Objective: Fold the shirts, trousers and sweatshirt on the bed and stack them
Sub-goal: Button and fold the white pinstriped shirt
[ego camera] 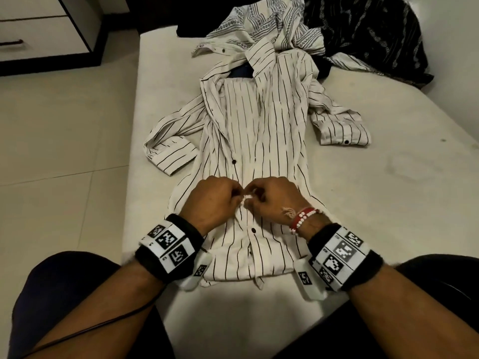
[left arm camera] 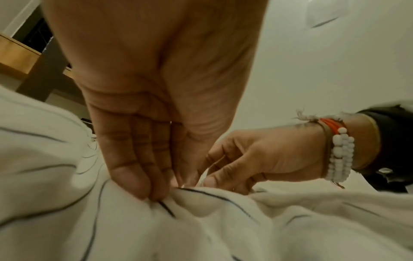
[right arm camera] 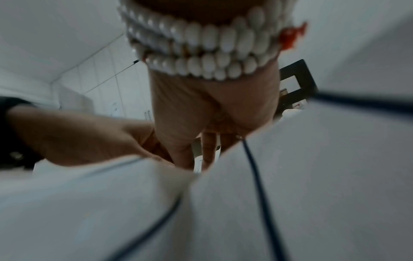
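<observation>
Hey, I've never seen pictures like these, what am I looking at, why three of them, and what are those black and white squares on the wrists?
No machine here: a person works with bare hands. The big picture comes from a camera on their head; the other two come from cameras strapped to each wrist, looking along the fingers. The wrist bands carry the black and white squares.

On the bed lies a striped shirt, front up, with more clothes heaped at the far end. The left hand and right hand meet at the shirt's middle, each pinching its front edge, apparently doing up a button. The right wrist wears a bead bracelet.

White pinstriped shirt [ego camera: 248, 130] lies flat, lengthwise on the bed [ego camera: 388, 198].
</observation>
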